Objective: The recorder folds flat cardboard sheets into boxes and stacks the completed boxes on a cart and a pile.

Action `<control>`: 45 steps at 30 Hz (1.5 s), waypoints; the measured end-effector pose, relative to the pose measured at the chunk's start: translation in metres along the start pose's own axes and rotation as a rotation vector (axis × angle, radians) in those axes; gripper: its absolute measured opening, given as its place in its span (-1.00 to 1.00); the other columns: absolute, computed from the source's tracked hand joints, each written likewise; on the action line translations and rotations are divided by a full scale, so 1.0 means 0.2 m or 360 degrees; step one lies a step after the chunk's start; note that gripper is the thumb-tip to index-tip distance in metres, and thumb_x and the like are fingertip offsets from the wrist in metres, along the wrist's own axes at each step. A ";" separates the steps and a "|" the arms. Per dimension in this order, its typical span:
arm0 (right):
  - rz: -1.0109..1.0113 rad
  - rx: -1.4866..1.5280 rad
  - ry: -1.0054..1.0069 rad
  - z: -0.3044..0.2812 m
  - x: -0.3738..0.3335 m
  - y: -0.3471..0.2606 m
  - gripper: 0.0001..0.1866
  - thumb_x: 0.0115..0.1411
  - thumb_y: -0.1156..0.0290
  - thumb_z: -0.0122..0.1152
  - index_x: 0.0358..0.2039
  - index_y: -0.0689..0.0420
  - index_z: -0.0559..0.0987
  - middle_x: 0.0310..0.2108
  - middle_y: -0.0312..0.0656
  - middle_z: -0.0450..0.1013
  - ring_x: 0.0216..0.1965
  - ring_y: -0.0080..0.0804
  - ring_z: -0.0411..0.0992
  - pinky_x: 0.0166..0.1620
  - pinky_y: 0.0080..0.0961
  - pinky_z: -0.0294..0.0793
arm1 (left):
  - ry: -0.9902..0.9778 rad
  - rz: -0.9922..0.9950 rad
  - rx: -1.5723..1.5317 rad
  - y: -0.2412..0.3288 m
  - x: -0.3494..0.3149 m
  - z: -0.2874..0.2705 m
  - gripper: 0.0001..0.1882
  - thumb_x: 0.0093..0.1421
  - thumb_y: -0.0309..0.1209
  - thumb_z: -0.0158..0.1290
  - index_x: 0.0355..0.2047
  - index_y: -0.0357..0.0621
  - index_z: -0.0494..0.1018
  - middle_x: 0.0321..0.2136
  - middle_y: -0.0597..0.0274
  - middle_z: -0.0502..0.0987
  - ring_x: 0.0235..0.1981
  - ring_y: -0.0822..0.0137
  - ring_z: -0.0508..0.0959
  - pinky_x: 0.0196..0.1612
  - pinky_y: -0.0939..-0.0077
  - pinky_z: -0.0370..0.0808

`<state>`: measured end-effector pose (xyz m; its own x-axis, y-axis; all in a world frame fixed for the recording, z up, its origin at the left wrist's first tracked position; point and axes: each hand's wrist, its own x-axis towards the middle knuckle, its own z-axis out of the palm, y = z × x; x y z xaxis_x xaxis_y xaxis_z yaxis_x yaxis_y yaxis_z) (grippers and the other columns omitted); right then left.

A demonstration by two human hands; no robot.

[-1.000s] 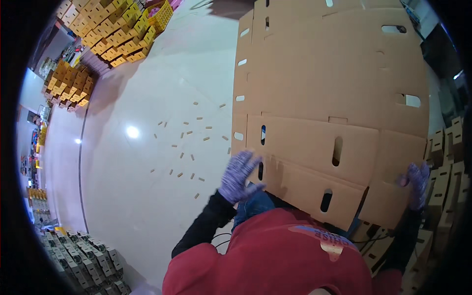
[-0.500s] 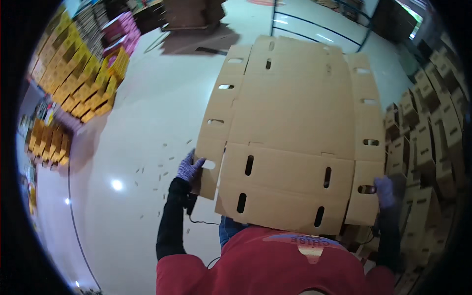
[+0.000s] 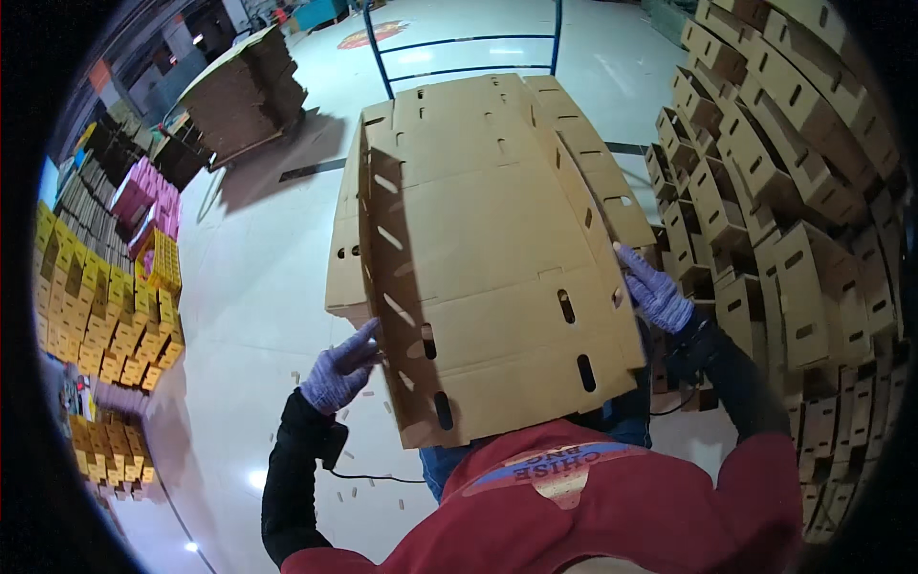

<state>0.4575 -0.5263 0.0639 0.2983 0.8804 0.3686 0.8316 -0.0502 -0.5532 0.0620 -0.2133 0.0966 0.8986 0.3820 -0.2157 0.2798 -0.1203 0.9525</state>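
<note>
A large brown cardboard sheet (image 3: 478, 249) with slot-shaped hand holes lies in front of me. Both long side flaps stand raised: the left flap (image 3: 387, 239) casts a dark shadow inward, and the right flap (image 3: 581, 187) tilts up along its side. In a purple knitted glove, my left hand (image 3: 337, 373) has its fingertips against the outside of the left flap near the close end. My right hand (image 3: 658, 292), gloved alike, lays stretched fingers against the outer side of the right flap. Neither hand wraps round the board. More flat cardboard (image 3: 344, 263) shows beneath the sheet.
Brown boxes (image 3: 755, 143) are stacked high on the right. A blue metal rail (image 3: 469, 40) stands past the sheet's far end. Yellow boxes (image 3: 105, 297) fill the left, with a loaded pallet (image 3: 244, 96) behind. Small cardboard scraps (image 3: 354, 493) litter the floor.
The side flaps, flat before, are now folded up. Both hands have moved from the flat flaps' outer edges to the raised flaps' outsides. The view has turned toward the right.
</note>
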 end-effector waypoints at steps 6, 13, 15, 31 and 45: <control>-0.0949 -0.1101 0.0090 -0.31 0.12 -0.03 -0.56 -0.08 0.48 0.14 -0.11 -0.02 0.41 -0.19 -0.18 0.37 -0.17 -0.16 0.36 -0.10 -0.30 0.39 | 0.0405 0.0981 0.2464 0.11 0.10 -0.03 -0.42 -0.23 -0.10 0.20 -0.10 0.25 0.42 0.02 0.14 0.32 0.16 0.04 0.16 0.19 -0.08 -0.03; -0.1050 -0.1215 -0.0354 -0.20 0.33 -0.04 -0.82 -0.28 0.26 0.15 -0.64 0.01 0.39 -0.58 -0.32 0.31 -0.42 -0.37 0.36 -0.36 -0.41 0.36 | 0.0273 0.1073 0.2192 0.15 0.34 -0.05 -0.68 -0.23 -0.12 0.23 -0.60 0.00 0.39 -0.59 0.27 0.40 -0.41 0.18 0.46 -0.20 0.18 0.36; -0.0873 -0.1189 -0.0246 -0.15 0.36 -0.03 -0.77 -0.20 0.13 0.17 -0.69 -0.01 0.44 -0.62 -0.28 0.31 -0.47 -0.34 0.37 -0.37 -0.40 0.36 | 0.0612 0.0899 0.1964 0.08 0.44 -0.02 -0.67 -0.15 -0.12 0.22 -0.68 0.00 0.34 -0.74 0.25 0.33 -0.63 0.16 0.43 -0.54 0.23 0.31; -0.0206 -0.1272 0.0110 0.09 0.40 0.01 -0.68 -0.17 0.00 0.20 -0.61 0.00 0.55 -0.51 -0.27 0.38 -0.38 -0.31 0.39 -0.37 -0.32 0.38 | 0.0026 0.1081 0.2103 0.31 0.85 0.58 -0.23 -0.01 -0.15 0.12 0.18 -0.01 0.07 -0.08 0.06 0.38 -0.14 0.06 0.43 -0.10 0.24 0.39; -0.0234 -0.1102 0.0076 0.09 0.42 0.01 -0.70 -0.11 0.08 0.22 -0.56 0.06 0.49 -0.49 -0.20 0.36 -0.36 -0.23 0.35 -0.24 -0.29 0.31 | 0.0330 0.0756 0.1787 0.36 0.48 0.37 -0.16 -0.03 -0.07 0.13 0.18 -0.10 0.04 -0.11 0.01 0.40 -0.08 0.06 0.38 0.03 0.19 0.25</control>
<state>0.4752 -0.4447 0.0803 0.1669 0.8804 0.4440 0.9669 -0.2343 0.1010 0.1938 -0.2523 0.1290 0.9485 0.2110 0.2364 0.1671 -0.9669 0.1928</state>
